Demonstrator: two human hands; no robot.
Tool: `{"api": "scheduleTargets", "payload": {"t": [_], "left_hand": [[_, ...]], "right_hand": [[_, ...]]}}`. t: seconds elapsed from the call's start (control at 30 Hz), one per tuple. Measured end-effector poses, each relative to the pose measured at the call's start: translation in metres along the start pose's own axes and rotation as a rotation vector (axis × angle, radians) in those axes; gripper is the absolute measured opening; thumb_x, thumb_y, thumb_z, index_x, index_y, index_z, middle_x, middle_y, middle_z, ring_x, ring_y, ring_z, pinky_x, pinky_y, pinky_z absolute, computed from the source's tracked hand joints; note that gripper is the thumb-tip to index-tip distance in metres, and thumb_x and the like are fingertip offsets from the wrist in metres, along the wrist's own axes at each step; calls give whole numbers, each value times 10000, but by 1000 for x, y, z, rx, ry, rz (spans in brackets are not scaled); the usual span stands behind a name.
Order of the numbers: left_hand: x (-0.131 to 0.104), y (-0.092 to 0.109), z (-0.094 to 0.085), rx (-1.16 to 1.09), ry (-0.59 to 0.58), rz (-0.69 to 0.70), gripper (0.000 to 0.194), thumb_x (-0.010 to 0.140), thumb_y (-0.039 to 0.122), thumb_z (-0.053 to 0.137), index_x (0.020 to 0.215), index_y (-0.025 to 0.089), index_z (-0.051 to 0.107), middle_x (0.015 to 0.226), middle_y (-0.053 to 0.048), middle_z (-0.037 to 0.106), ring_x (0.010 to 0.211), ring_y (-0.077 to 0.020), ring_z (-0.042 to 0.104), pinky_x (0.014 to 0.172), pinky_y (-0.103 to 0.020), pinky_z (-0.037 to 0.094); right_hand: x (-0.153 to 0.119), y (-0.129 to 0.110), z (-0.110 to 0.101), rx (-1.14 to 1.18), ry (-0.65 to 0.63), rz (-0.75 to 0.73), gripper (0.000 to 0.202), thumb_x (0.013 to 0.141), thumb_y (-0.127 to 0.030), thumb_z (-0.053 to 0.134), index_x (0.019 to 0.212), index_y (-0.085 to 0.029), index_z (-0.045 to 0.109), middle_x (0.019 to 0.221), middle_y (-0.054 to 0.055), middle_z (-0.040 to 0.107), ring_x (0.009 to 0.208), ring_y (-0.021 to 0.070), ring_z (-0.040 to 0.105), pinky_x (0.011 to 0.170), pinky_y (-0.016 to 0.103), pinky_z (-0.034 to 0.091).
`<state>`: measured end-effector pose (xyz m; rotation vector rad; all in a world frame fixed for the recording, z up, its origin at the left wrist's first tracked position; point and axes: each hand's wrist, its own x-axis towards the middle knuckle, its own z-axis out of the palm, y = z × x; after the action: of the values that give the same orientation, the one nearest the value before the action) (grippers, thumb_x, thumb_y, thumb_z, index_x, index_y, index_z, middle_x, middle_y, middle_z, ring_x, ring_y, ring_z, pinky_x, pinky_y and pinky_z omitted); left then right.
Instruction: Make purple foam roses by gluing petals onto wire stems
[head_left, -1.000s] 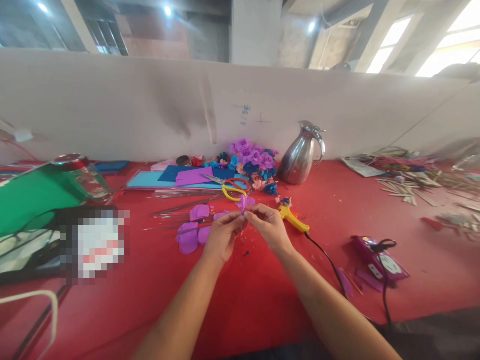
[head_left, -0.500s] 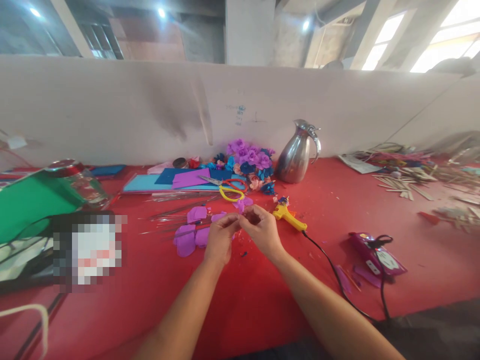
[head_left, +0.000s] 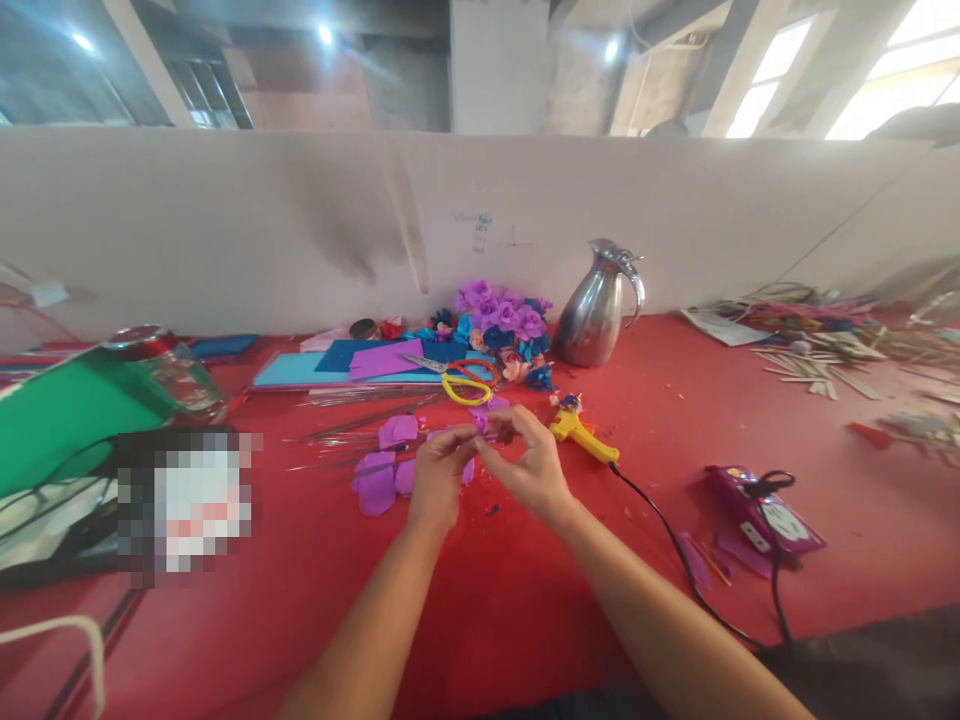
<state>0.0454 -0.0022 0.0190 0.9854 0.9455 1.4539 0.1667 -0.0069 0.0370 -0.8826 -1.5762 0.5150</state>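
My left hand [head_left: 441, 478] is closed, fingertips pinched together over the red table [head_left: 480, 620]. My right hand [head_left: 531, 468] meets it at the fingertips, its fingers curved and also closed. What they pinch is too small to make out; a bit of purple shows just behind the fingers. Purple paper petals [head_left: 375, 482] lie beside and partly behind my left hand. Beyond the hands are yellow-and-red-handled scissors [head_left: 466, 388] and a bunch of purple paper flowers [head_left: 499, 308]. A yellow glue gun [head_left: 585, 437] rests to the right of my right hand.
A steel jug [head_left: 592, 310] stands at the back by the white partition. A dark cable runs from the glue gun past a magenta box [head_left: 769, 510]. At the left are a red-lidded jar [head_left: 180, 375] and a green sheet [head_left: 82, 410]; thin sticks [head_left: 814, 370] lie at the right.
My right hand's fingers have spread a little and its thumb has shifted, with the fingertips of both hands still close together. The view has shifted slightly.
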Motion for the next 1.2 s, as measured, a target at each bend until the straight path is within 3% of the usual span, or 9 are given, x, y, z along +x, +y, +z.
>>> {"api": "scheduleTargets", "payload": {"t": [0.23, 0.43, 0.9, 1.0, 1.2], "left_hand": [[-2, 5, 6, 126, 128, 43, 141, 554, 288, 778, 649, 190, 741, 642, -2, 674, 662, -144, 560, 695, -269, 424], [-1, 4, 5, 178, 164, 48, 166, 543, 321, 780, 620, 184, 723, 620, -2, 655, 626, -140, 550, 654, -267, 426], [-3, 7, 7, 179, 115, 50, 146, 560, 322, 763, 593, 190, 709, 600, 2, 639, 644, -150, 561, 658, -267, 439], [-3, 6, 6, 174, 102, 40, 161, 583, 341, 756, 595, 189, 705, 557, 10, 607, 630, -153, 554, 629, -266, 440], [-1, 0, 3, 143, 87, 60, 157, 583, 310, 775, 662, 183, 730, 656, -1, 670, 677, -147, 567, 713, -274, 438]], "right_hand": [[0, -4, -6, -123, 125, -142, 148, 773, -155, 602, 901, -230, 606, 855, 25, 595, 816, 179, 555, 717, 327, 479], [-1, -5, -5, -178, 197, -196, 117, 782, -152, 610, 865, -233, 608, 877, 34, 548, 871, 191, 551, 787, 368, 484], [-1, -7, -4, -180, 168, -166, 81, 782, -150, 615, 807, -224, 638, 861, 34, 541, 874, 190, 535, 788, 364, 467], [-2, -12, -5, -125, 101, -157, 91, 794, -159, 588, 816, -222, 649, 856, 33, 541, 848, 183, 542, 756, 349, 473], [-1, -4, -7, 58, 96, 30, 120, 791, -157, 537, 865, -204, 618, 799, 20, 573, 739, 154, 547, 677, 300, 471]]}}
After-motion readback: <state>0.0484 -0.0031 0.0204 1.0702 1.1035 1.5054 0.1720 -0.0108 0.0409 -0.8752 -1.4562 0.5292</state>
